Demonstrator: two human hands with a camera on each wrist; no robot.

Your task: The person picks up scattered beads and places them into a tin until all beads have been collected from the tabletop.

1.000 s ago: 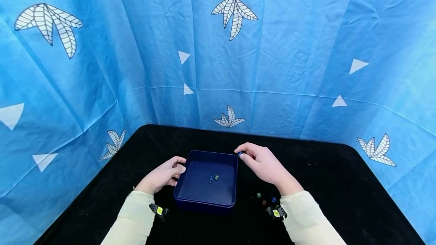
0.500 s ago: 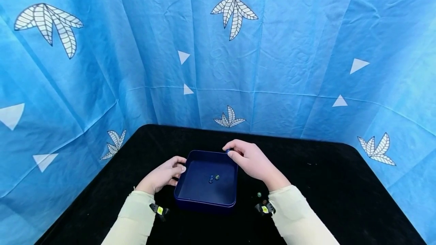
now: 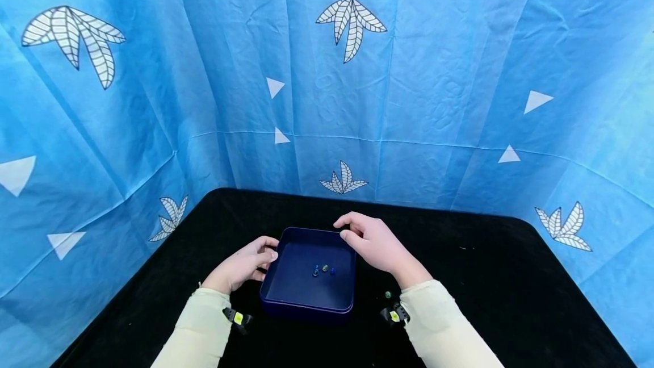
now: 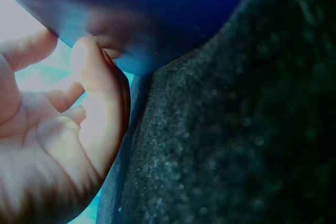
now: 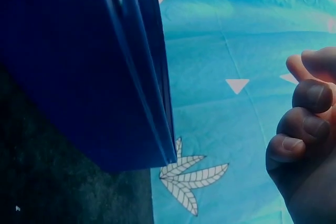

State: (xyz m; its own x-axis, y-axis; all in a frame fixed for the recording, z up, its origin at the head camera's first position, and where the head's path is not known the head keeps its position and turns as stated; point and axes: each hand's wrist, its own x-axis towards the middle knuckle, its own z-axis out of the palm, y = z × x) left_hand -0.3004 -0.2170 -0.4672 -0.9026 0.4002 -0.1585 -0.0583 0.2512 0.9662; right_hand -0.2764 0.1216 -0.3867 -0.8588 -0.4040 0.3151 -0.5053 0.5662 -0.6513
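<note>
A dark blue square box (image 3: 306, 294) with low walls sits on the black cloth. Inside lie several glass marbles: a green-yellow marble (image 3: 325, 268), a blue marble (image 3: 332, 271) on its right, and bluish ones on its left. My left hand (image 3: 245, 263) holds the box's left wall, its thumb near the rim; in the left wrist view the thumb (image 4: 100, 87) touches the outer wall. My right hand (image 3: 373, 243) hovers at the far right corner, index finger and thumb apart, holding nothing. In the right wrist view its other fingers (image 5: 302, 124) hang loosely curled.
A green marble (image 3: 388, 295) lies on the black cloth (image 3: 490, 288) right of the box, beside the right wrist's camera strap (image 3: 395, 314). A blue patterned curtain (image 3: 434, 101) stands behind and on both sides.
My right hand has moved left to the box's far corner and let go of the blue marble, which now lies in the box. The left hand has stayed put.
</note>
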